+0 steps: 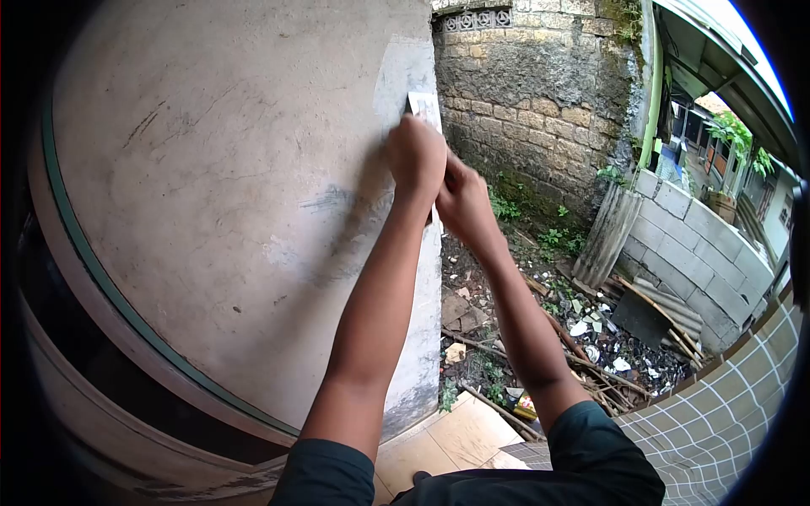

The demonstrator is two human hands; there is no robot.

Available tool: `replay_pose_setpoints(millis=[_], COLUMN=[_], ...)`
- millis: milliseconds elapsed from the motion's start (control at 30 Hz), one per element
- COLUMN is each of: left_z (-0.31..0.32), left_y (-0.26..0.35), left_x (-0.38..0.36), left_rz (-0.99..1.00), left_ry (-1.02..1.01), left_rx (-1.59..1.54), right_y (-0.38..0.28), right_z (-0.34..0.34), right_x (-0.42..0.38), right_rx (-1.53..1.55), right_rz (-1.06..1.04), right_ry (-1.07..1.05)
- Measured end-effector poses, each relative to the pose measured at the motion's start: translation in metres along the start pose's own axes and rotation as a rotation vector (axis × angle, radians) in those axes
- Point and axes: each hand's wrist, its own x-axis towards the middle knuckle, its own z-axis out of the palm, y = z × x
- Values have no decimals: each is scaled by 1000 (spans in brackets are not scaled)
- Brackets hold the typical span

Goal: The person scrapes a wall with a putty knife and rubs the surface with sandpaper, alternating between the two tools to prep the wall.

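In the head view my left hand (416, 156) is a closed fist at the vertical edge of a grey plastered wall (253, 194). A pale flat strip (425, 105) with faint grey marks sticks up past its knuckles along that edge; the hand seems wrapped round it. Just below and to the right, my right hand (469, 205) is closed too, at the wall's corner and close against the left. What its fingers grip is hidden. Smoother, lighter patches show on the plaster around both hands.
A mossy block wall (540, 101) stands behind the corner. Sticks and rubbish (624, 354) litter the ground at right, near a low grey block wall (700, 244). White-lined netting (717, 422) curves along the lower right. Tiles (464, 434) lie below; a green-edged frame (110, 287) borders the left.
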Motion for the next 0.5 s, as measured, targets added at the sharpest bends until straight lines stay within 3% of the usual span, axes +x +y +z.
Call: replay_pose_setpoints(millis=[67,100,167,233,300,333,367,433,500], left_z=[-25,-30,-29,-25,-22,-25,-28,-40,-39], left_y=[43,53,49,18,-23,-38,-47,-30,-12], left_x=[15,45,34,-7,-55,-72,-79,-61,-28], left_rz=[-58,25,-23,-42,-127,-151,-172,-148,-72], left_ry=[21,-4,-37,-18,-29,-28,-27,-2,52], left_rx=[18,48,-34,-14,-15,6,27,25,-18], right_y=[-44,-50,-26,-36,-19,-29,-17,-27,-40], right_z=[-24,-20,-16,-18,-7,-4,6,9,1], right_x=[30,57,50,4,-52,-70,-81,-62,-21], right_rx=[-1,13,78,97,31,102,11,36,88], right_rz=[120,93,-53,136,132,245,185,78,138], right_ry=[-88,-47,1,-97,-173,-228,-210,-172,-185])
